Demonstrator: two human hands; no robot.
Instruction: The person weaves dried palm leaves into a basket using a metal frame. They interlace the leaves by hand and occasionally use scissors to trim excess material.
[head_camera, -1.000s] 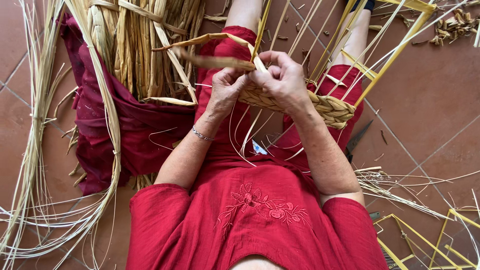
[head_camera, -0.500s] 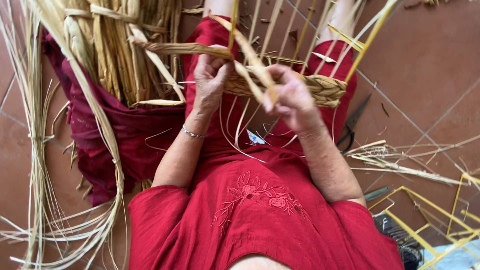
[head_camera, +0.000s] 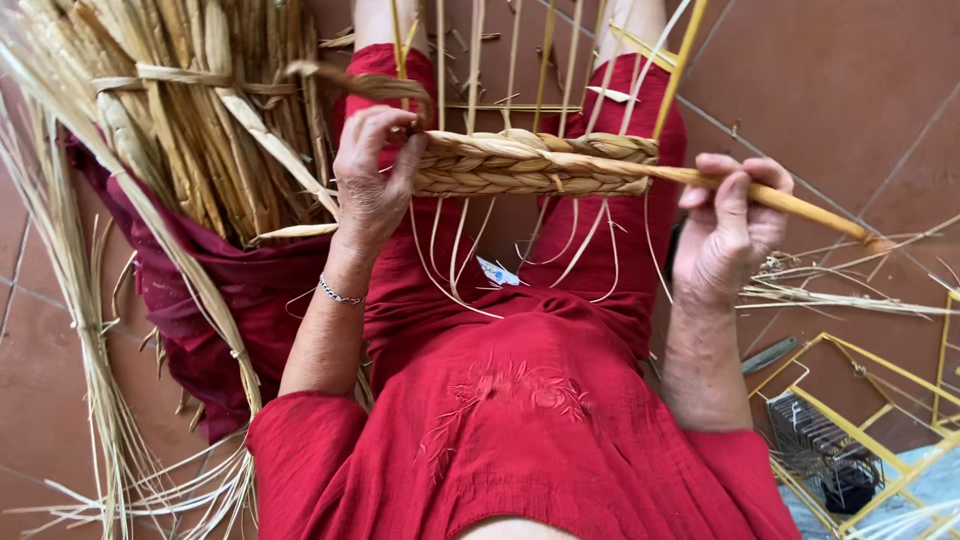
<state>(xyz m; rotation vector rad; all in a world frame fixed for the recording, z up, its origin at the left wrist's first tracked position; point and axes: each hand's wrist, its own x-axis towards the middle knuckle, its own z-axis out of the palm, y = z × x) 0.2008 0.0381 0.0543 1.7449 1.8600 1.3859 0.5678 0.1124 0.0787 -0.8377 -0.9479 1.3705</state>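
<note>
— What's the left hand (head_camera: 372, 175) doing?
— Pinching the woven straw band (head_camera: 530, 163) at its end, across her lap.
— And the right hand (head_camera: 728, 228)?
— Closed around a twisted straw strand (head_camera: 790, 203), fingertips hidden, I think.

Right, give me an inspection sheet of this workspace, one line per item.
Surface: reddish-brown tiled floor; the work rests on a lap in a red dress.
Job's things: woven straw band on a yellow wire frame; twisted straw strand pulled out to the right.
Clutter: straw bundle on dark red cloth; loose straw on the floor.
Hands: left hand pinches the band's end; right hand grips the strand.
Cables: nothing seen.
Surroundings: another yellow frame at lower right.
</note>
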